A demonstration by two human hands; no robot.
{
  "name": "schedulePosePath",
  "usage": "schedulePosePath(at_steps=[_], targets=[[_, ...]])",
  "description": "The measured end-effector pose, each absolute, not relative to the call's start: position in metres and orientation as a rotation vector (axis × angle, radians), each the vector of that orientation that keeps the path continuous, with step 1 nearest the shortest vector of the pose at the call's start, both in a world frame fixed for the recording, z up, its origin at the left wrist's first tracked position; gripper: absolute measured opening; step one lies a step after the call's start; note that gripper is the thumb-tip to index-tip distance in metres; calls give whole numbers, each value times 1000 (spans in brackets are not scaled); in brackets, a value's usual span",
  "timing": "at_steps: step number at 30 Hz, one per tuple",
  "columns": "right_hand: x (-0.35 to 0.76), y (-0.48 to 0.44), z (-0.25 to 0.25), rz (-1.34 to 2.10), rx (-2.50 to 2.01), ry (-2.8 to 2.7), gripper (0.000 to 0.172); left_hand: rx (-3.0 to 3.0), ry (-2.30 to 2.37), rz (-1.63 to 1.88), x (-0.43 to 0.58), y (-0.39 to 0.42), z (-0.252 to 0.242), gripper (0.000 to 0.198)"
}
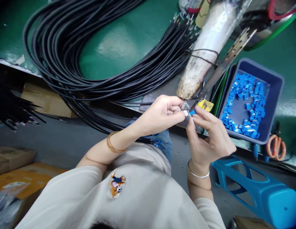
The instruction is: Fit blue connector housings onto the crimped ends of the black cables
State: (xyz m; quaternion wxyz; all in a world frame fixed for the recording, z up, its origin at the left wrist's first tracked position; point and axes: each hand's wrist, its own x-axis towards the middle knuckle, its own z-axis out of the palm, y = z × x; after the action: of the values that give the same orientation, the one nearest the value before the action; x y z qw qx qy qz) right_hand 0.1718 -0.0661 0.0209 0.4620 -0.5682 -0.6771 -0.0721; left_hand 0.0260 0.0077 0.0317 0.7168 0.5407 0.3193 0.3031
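In the middle of the head view, my left hand [162, 111] is closed, thumb and fingers pinching a cable end with a whitish tip [186, 113]. The rest of that cable is mostly hidden by the hand. My right hand [208, 132] faces it, thumb and fingertips closed on a small blue connector [193, 112]. The two hands almost meet, with fine wires between them. Just above the fingertips, the narrow end of a metal soldering iron with a perforated barrel [230, 55] points down at the blue connector; whether they touch I cannot tell.
Looped black cables [66, 54] cover the bench's left side. A plastic-wrapped tube [207, 51] stands above my hands. To the right are a grey bin [273, 92] of blue connectors, orange-handled scissors [276, 147] and a blue stool [264, 187]. Cardboard boxes [45, 100] lie left.
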Motion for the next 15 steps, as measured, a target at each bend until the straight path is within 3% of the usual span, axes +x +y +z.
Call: schedulePosePath(at_steps=[15], targets=[[174, -71, 17, -168, -1392, -1704, 17, 1260, 684, 631, 22, 9, 25, 7]])
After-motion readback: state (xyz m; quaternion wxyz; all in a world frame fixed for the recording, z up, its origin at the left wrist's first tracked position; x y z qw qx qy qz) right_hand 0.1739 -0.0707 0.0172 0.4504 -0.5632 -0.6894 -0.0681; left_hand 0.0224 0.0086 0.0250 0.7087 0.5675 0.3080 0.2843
